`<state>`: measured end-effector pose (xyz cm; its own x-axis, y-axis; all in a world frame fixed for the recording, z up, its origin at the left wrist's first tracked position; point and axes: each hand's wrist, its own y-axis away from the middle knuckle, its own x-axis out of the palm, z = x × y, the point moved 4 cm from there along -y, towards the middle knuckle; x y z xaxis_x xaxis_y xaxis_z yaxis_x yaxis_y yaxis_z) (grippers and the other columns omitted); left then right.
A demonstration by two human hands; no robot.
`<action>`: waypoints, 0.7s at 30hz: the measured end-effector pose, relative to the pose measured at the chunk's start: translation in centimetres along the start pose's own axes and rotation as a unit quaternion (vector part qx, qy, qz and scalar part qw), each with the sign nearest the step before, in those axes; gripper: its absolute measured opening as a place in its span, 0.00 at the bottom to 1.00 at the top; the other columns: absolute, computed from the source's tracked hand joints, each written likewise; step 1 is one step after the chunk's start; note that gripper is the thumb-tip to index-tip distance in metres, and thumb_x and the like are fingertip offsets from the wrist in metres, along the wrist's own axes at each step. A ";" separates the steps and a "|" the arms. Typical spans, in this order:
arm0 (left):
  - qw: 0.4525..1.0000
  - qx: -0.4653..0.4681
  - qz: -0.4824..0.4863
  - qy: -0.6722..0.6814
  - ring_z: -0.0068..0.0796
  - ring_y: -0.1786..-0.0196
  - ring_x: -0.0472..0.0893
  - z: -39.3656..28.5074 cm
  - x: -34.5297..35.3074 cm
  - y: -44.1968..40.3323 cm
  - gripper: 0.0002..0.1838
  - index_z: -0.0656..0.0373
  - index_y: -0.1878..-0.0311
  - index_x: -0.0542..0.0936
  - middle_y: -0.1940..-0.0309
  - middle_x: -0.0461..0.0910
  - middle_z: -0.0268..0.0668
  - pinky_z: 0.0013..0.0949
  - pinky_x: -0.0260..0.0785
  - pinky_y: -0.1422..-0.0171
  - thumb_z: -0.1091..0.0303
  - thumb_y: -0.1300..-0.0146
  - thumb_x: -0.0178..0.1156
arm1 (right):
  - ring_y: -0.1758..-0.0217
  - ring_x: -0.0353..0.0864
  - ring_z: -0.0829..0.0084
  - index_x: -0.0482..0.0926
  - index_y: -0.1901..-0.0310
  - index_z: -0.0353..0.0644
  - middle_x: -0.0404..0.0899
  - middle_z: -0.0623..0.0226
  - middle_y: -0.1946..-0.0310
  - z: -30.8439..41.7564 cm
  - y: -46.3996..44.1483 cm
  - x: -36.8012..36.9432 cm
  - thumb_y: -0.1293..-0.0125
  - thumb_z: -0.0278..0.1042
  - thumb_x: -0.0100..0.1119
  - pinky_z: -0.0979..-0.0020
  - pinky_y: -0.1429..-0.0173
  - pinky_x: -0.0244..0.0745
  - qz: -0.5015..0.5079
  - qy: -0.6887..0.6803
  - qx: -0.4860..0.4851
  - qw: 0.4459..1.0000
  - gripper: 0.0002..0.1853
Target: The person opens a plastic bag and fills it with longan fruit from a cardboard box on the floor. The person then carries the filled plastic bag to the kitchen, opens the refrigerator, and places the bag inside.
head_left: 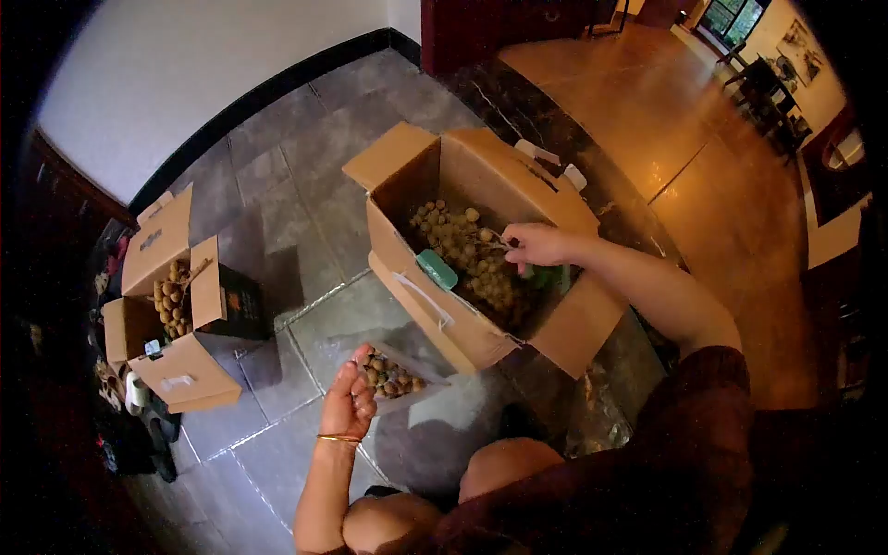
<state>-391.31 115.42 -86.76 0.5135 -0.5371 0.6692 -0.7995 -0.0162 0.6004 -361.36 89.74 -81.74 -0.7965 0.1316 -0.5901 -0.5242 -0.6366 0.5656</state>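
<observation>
My left hand (350, 400) is closed on the rim of a clear plastic bag (421, 393), which hangs low over the tiles. Loose round brown longans (387, 375) lie inside it. My right hand (535, 246) reaches into the large open cardboard box (393, 222), its fingers pinched on a thin longan twig. Below those fingers, a heap of longan bunches (481, 273) fills much of the box. A green plastic piece (437, 269) sits on the box's near-left edge. Some green leaves show under my right wrist.
A second open carton (190, 370) with longan bunches (173, 301) stands to the left. Grey floor tiles (250, 453) lie around my knees. A dark stone threshold and a brown floor (610, 111) are at the right. Crumpled clear plastic (599, 421) lies near my right leg.
</observation>
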 end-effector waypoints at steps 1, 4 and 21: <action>1.000 -0.001 -0.002 0.000 0.12 0.83 0.54 0.0 0.0 0.0 0.22 0.48 0.35 0.67 0.82 0.57 0.19 0.16 0.47 0.83 0.57 0.31 0.51 | 0.62 0.81 0.65 0.69 0.54 0.32 0.80 0.55 0.66 -0.3 0.3 0.0 0.35 0.40 0.54 0.61 0.58 0.72 0.011 0.027 -0.003 1.000 0.18; 1.000 -0.002 -0.003 0.003 0.12 0.83 0.54 -0.2 0.3 0.0 0.21 0.48 0.36 0.67 0.82 0.56 0.19 0.16 0.46 0.83 0.57 0.31 0.50 | 0.60 0.80 0.61 0.69 0.52 0.31 0.80 0.53 0.62 -3.3 0.0 0.2 0.39 0.43 0.58 0.59 0.55 0.72 0.088 0.254 0.006 0.963 0.23; 1.000 0.005 0.006 0.002 0.11 0.83 0.53 -0.1 0.4 0.1 0.20 0.50 0.38 0.69 0.81 0.55 0.19 0.16 0.45 0.82 0.56 0.31 0.50 | 0.34 0.57 0.46 0.35 0.27 0.57 0.48 0.46 0.30 1.0 -12.3 6.5 0.40 0.48 0.56 0.46 0.39 0.60 -0.113 0.672 0.195 0.706 0.47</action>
<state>-391.17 115.34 -86.41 0.5055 -0.5334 0.6782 -0.8083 -0.0177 0.5885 -360.38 99.17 -91.93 0.1882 -0.8099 -0.5555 -0.8433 -0.4232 0.3314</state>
